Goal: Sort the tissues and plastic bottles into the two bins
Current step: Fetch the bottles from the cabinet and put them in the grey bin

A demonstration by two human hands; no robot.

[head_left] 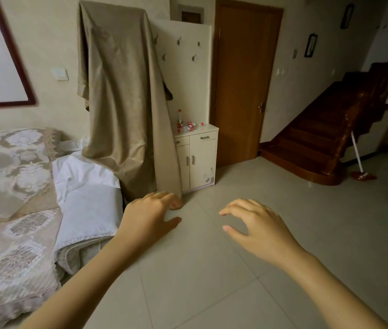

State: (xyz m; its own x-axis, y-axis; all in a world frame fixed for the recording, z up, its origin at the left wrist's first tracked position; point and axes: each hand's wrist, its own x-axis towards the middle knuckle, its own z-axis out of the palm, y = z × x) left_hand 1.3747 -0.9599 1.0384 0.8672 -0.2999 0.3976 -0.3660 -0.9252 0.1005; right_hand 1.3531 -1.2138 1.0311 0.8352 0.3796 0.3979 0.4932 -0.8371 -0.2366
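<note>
1. Left hand [151, 213] and right hand [257, 227] hover palms down, fingers loosely curled, holding nothing.
2. Far beyond both hands, three plastic bottles [186, 124] sit on a small white cabinet [197, 157]: one upright, two lying.
3. Red labels; writing too small to read.

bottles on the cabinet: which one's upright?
The leftmost bottle, standing with its red cap up; the others lie on their sides on the white cabinet.

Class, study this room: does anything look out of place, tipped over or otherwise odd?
Yes. On the small white cabinet, one plastic bottle stands upright while others lie tipped on their sides. A tan cloth hangs over the coat-hook panel, hiding much of it.
</note>
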